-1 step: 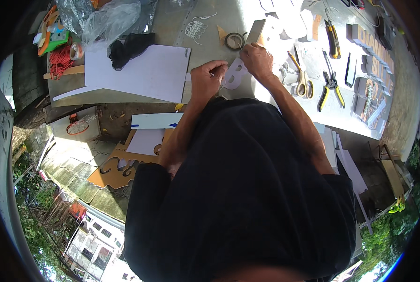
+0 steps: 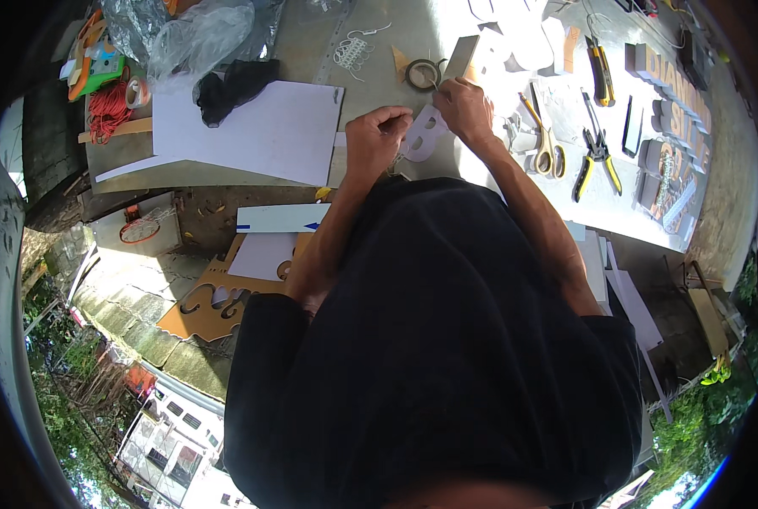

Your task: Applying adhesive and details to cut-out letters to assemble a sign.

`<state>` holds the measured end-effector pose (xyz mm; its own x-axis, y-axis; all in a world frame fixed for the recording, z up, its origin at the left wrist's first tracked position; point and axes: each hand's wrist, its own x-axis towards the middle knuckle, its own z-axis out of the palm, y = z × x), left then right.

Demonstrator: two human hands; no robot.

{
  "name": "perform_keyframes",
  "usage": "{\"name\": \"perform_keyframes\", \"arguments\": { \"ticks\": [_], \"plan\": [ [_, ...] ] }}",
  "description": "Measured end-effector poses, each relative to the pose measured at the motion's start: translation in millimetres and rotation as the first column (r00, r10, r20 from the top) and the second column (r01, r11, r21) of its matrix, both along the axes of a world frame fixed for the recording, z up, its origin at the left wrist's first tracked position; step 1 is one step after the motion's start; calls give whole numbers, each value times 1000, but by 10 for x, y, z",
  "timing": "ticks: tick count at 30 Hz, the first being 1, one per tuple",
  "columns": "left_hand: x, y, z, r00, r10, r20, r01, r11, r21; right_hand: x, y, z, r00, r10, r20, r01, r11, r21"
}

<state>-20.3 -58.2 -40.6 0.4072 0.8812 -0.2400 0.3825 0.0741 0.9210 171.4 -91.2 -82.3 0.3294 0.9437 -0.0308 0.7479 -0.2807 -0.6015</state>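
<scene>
A white cut-out letter (image 2: 424, 136) with two holes lies at the table's near edge between my hands. My left hand (image 2: 374, 142) is closed beside it, thumb and forefinger pinched; anything between them is too small to make out. On the letter's other side my right hand (image 2: 466, 110) is closed too, fingers bent down at its upper end; what they grip is hidden. Just beyond the right fingertips is a dark roll of tape (image 2: 424, 75). A grey-brown flat block (image 2: 463, 58) stands right behind that hand.
To the right lie gold-handled scissors (image 2: 551, 157), yellow-black pliers (image 2: 598, 153), a utility knife (image 2: 601, 75) and several raised letters (image 2: 671, 76). A large white sheet (image 2: 251, 136) with a black cloth (image 2: 233, 89) on it covers the left, near plastic bags (image 2: 201, 38) and red cord (image 2: 109, 110).
Both hands hold nearly the same place; only the fingers of my right hand shift very slightly. Nothing on the table has visibly moved.
</scene>
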Motion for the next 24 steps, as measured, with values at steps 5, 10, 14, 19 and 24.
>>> {"name": "perform_keyframes", "arguments": {
  "ticks": [5,10,14,19,24],
  "plan": [
    [219,85,65,991,-50,125,61,994,-86,41,-233,318,955,57,-291,-4,984,180],
    [415,33,212,950,-59,307,108,983,-147,28,-565,666,996,55,-74,-30,953,302],
    [448,-9,346,934,-124,334,176,976,-131,27,-705,765,994,100,46,-110,922,371],
    [458,-32,359,941,-155,301,205,968,-144,4,-756,860,994,111,6,-107,944,313],
    [460,-69,332,920,-119,373,203,960,-193,76,-747,988,850,-126,-512,192,978,78]
  ]
}}
